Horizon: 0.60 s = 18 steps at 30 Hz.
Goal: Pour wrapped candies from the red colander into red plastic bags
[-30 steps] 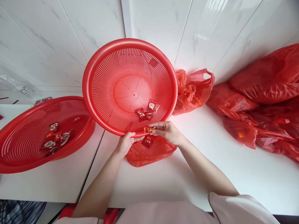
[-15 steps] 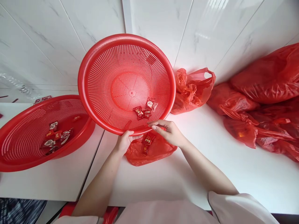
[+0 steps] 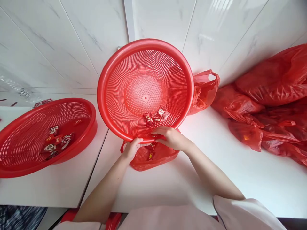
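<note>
A round red plastic colander (image 3: 145, 86) is tilted up towards me, with its front rim low. My left hand (image 3: 131, 149) is closed on that rim, thumb on top. Several wrapped candies (image 3: 149, 119) lie against the colander's lower wall. Over the rim reaches my right hand (image 3: 172, 139), its fingers curled round what looks like a small wrapped candy, partly hidden. Below the rim sits an open red plastic bag (image 3: 151, 161) with a few wrapped candies in it, partly covered by the colander and my hands.
On the left, a second red colander (image 3: 88, 137) leans, holding several wrapped candies (image 3: 56, 139). A red bag with handles (image 3: 207, 86) stands by the tiled wall (image 3: 158, 19). Several filled red bags (image 3: 271, 83) are piled at right on the white table (image 3: 216, 150).
The tilted colander has shifted right and slightly down. My right hand has moved inward over its rim, with the fingers curled. My left hand has moved slightly right with the rim.
</note>
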Available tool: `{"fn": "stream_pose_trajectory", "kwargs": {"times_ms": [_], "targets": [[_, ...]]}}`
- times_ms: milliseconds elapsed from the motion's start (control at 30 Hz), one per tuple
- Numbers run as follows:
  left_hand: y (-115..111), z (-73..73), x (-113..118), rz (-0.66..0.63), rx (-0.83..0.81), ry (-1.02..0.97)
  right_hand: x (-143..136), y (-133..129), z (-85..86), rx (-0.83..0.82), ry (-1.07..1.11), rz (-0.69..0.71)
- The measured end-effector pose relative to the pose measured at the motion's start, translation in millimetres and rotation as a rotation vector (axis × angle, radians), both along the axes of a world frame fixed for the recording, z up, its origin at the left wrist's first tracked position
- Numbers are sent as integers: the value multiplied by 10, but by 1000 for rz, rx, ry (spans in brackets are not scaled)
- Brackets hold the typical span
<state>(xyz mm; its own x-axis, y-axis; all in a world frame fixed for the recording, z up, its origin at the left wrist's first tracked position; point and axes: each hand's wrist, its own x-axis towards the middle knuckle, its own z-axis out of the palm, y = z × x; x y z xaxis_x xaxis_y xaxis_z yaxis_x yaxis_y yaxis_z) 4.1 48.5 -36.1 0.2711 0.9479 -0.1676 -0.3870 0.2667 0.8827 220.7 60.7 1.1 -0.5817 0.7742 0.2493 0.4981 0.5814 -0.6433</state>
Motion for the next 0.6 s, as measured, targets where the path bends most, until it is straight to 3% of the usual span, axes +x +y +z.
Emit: {"fn": "stream_pose_trajectory", "kwargs": {"times_ms": [100, 233, 400, 600], "targets": [[25, 16, -14, 12, -19, -20, 6, 3, -10, -224, 215, -103], [46, 37, -27, 18, -10, -41, 18, 8, -4, -480, 452, -68], [70, 6, -50, 43, -11, -51, 54, 7, 68, -468, 493, -66], [75, -8, -44, 42, 19, -62, 109, -14, 192, -303, 187, 105]]}}
